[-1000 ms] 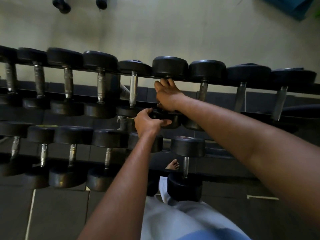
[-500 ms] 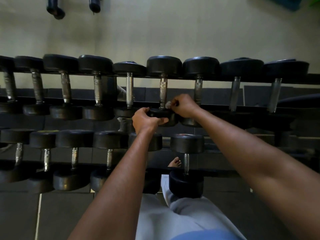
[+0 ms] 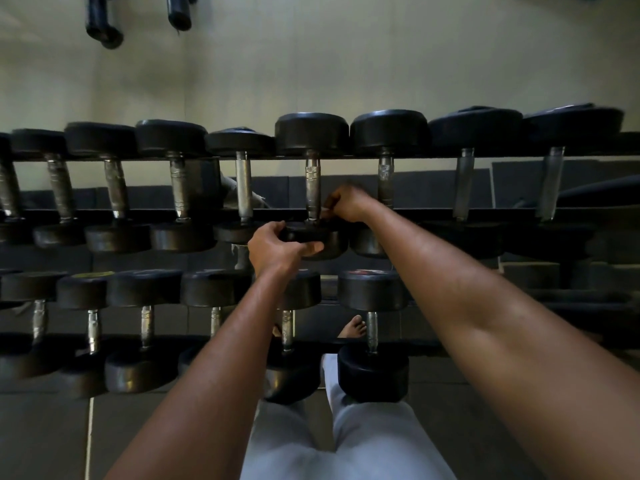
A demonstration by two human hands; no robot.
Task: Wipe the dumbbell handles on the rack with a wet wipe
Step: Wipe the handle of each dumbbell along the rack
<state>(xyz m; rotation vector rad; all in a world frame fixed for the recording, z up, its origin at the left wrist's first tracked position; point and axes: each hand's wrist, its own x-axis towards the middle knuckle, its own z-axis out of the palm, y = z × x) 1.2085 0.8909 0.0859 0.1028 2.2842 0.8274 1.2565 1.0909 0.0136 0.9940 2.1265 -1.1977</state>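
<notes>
A two-tier black rack (image 3: 433,156) holds rows of black dumbbells with steel handles. My left hand (image 3: 277,245) grips the near head (image 3: 322,237) of a dumbbell in the middle of the upper tier. Its knurled handle (image 3: 312,183) runs up to the far head (image 3: 311,133). My right hand (image 3: 346,202) is curled at the near end of that handle and pinches a small white wet wipe (image 3: 325,212), mostly hidden in the fingers.
More dumbbells line the upper tier left (image 3: 180,188) and right (image 3: 464,183), and the lower tier (image 3: 372,327). Behind stands a pale wall (image 3: 346,64) with two dark bars (image 3: 104,26) hanging. My light trousers (image 3: 346,445) and a bare foot (image 3: 353,327) show below.
My right hand has slid from the far end of the handle down to its near end with the wipe. My left hand has kept its grip on the near head.
</notes>
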